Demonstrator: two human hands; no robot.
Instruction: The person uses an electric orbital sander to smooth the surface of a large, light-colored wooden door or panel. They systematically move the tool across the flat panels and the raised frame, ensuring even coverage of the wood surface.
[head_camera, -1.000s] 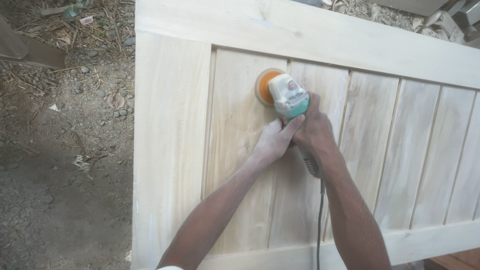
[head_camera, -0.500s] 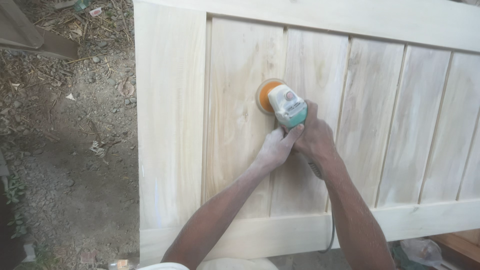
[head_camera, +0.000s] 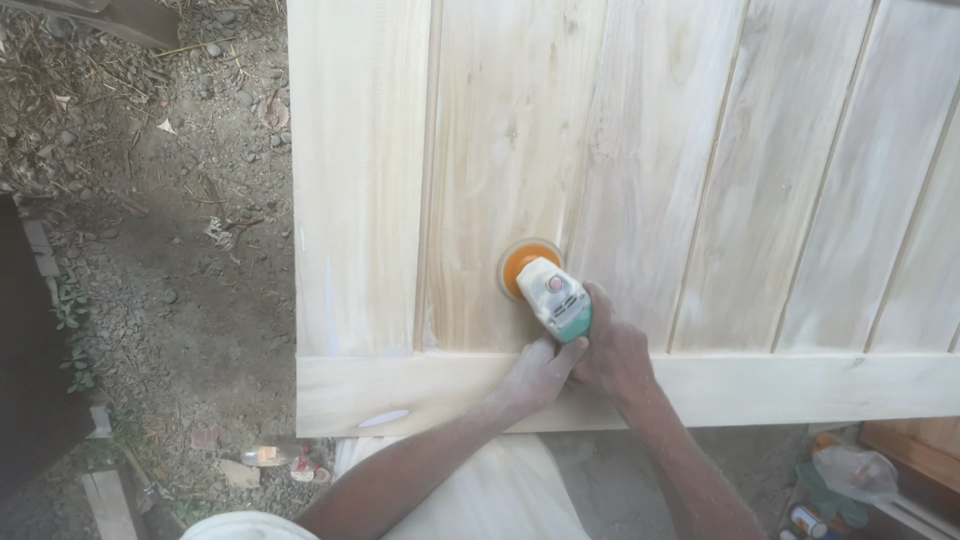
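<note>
A pale wooden door panel (head_camera: 700, 180) with vertical boards lies flat, its frame rail (head_camera: 400, 395) nearest me. A white and teal power sander (head_camera: 555, 298) with an orange round pad (head_camera: 522, 268) rests on a board close to that rail. My right hand (head_camera: 612, 352) grips the sander's rear body. My left hand (head_camera: 540, 370), dusted white, presses against the sander's near side from below. Both forearms reach up from the bottom of the view.
Bare dirt ground (head_camera: 180, 250) with stones and dry straw lies left of the door. A dark object (head_camera: 30, 370) sits at the far left. A plastic bag (head_camera: 855, 472) and small cans (head_camera: 805, 518) lie at the bottom right.
The sander and both hands have drawn back along the board toward the near frame rail. The view has moved closer to the door's lower end.
</note>
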